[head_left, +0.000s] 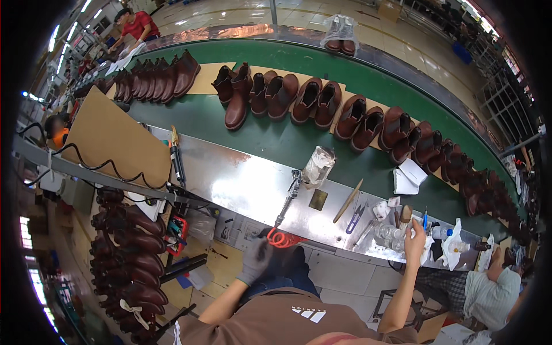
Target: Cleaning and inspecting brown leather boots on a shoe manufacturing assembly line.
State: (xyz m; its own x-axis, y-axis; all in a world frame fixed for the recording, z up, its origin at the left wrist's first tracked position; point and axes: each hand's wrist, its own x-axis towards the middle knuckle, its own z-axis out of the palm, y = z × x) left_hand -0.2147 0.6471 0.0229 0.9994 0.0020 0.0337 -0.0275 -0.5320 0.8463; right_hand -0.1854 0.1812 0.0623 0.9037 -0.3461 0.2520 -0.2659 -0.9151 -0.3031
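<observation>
My right hand (pixel 414 244) is over the right part of the metal work table (pixel 247 167), among small items. Its fingers are bent together; what they hold, if anything, I cannot make out. Beside its fingertips lies a brush with a wooden handle (pixel 406 214). Clear plastic bottles (pixel 388 234) are just left of this hand, and a white cloth (pixel 452 246) is to its right. My left hand (pixel 256 261), in a grey glove with dark fingers, hangs above my lap by a red coiled air hose (pixel 283 238). Its fingers are blurred.
Brown ankle boots (pixel 307 100) line the green conveyor (pixel 230 141) beyond the table. An air gun (pixel 294 179), thread snips (pixel 356 218) and a wooden stick (pixel 348 201) lie on the table. More boots (pixel 129 247) fill a rack at left. Another person (pixel 489 293) is at right.
</observation>
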